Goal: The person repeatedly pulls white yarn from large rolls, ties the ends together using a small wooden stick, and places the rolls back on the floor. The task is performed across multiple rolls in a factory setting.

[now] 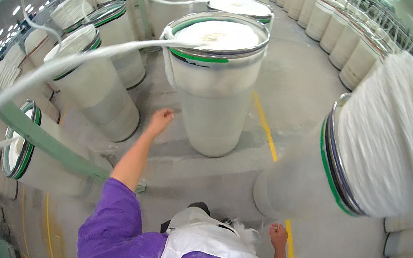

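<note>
We look down on a pale, translucent tall can [215, 109] standing directly ahead of us on a grey floor [298, 84]. White fibre [218, 33] fills its top, inside a metal rim with a green band below. A thick white strand [81, 57] stretches from that rim to the left edge of our view.

Our left hand [161, 120] reaches forward, just left of this can and apart from it, its fingers curled inward; we cannot tell whether they close fully. Our right hand [278, 236] is lower, close to our body and near a right-hand can [289, 181] heaped with loose white fibre [389, 137]. Its fingers look bent, but we cannot tell whether they are closed.

We wear a purple top [116, 214] and a white apron [216, 241]. A green beam [50, 138] slants across the left, and a yellow line [265, 127] marks the floor.
</note>
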Demonstrator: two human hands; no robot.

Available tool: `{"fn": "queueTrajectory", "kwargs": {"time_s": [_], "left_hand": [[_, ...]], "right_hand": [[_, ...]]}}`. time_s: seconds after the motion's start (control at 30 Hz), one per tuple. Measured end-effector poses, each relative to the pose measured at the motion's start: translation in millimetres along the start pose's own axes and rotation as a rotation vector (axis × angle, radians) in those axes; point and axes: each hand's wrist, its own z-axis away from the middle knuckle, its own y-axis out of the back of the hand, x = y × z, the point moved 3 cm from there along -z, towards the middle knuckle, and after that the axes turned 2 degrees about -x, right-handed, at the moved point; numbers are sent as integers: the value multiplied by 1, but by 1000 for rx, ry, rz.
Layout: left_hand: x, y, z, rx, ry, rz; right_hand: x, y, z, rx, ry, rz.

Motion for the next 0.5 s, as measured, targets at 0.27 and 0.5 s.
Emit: {"fn": "queueTrajectory", "kwargs": {"time_s": [0.27,0.5], "left_hand": [[41,140,-176,413,21,130],[49,206,-363,369,96,233]], "right_hand": [[-104,14,-123,-113,-41,-218],[-212,6,-196,-70,-118,-262]]}}
